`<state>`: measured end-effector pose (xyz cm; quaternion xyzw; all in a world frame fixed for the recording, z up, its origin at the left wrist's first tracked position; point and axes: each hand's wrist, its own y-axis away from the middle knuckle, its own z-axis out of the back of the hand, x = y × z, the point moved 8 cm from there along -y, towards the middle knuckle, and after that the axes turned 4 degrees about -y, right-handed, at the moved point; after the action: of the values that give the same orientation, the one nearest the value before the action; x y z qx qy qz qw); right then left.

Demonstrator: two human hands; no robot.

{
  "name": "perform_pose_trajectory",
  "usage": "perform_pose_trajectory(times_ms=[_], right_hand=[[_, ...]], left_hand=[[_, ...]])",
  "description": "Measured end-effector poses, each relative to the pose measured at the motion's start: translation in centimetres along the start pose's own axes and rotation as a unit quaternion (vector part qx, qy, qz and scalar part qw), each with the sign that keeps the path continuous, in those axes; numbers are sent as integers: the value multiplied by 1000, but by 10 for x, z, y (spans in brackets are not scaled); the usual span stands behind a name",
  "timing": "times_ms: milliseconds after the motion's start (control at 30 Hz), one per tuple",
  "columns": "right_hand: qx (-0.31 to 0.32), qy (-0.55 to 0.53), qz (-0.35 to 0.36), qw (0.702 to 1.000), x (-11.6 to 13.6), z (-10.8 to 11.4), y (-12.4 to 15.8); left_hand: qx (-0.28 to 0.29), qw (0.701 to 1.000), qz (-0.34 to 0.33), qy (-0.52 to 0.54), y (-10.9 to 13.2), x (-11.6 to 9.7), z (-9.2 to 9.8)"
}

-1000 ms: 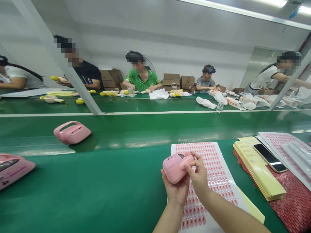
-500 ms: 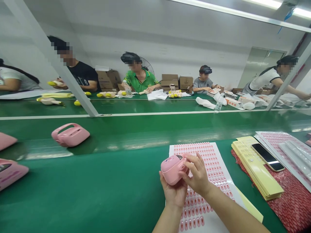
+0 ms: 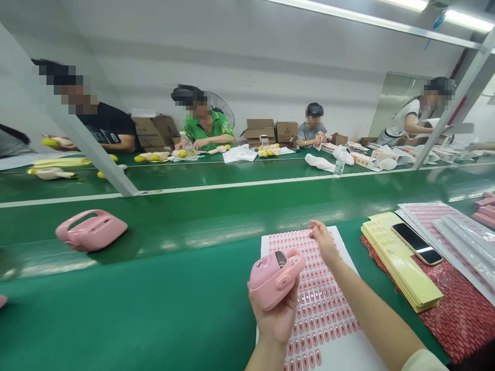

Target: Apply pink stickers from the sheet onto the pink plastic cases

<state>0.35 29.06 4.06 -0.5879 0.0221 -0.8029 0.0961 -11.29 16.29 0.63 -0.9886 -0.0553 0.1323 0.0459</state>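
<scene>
In the head view my left hand point(image 3: 274, 322) holds a small pink device point(image 3: 270, 283) from below. The device is tilted, with a rounded body, a loop handle, a dark window and small purple markings on its top. Apart from it, my right hand point(image 3: 322, 239) is over the upper part of a white sticker sheet point(image 3: 344, 350), its fingers stretched out and no object visible in them. Rows of oval pink stickers point(image 3: 309, 296) cover most of this sheet. Whether the fingertips touch the sheet, I cannot tell.
Another pink device point(image 3: 92, 230) lies on the green belt point(image 3: 185, 221) to the left. At right are yellow card strips point(image 3: 406, 275), a phone point(image 3: 417, 243), red wrap point(image 3: 460, 319) and more sticker sheets point(image 3: 429, 212). Several co-workers sit or stand across the line, behind a slanted post point(image 3: 91, 144).
My right hand has let go of the pink device's handle side and moved up over the sheet. The left hand still holds the device. The view has swung, and the belt's pink device shifted left.
</scene>
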Motion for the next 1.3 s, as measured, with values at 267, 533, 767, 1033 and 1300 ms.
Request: perform_pose_trajectory(times_ms=[267, 533, 767, 1033, 1300], right_hand=[[-13, 128, -110, 985, -59, 56, -71], [12, 54, -100, 994, -49, 52, -63], [239, -124, -1, 963, 52, 6, 21], [274, -32, 35, 961, 73, 4, 58], [259, -20, 35, 965, 61, 7, 65]], left_hand=[[12, 999, 26, -20, -7, 0, 18], [-97, 968, 1, -229, -6, -2, 29], [-58, 744, -142, -650, 11, -5, -7], [46, 645, -177, -742, 16, 12, -8], [84, 638, -200, -739, 14, 15, 0]])
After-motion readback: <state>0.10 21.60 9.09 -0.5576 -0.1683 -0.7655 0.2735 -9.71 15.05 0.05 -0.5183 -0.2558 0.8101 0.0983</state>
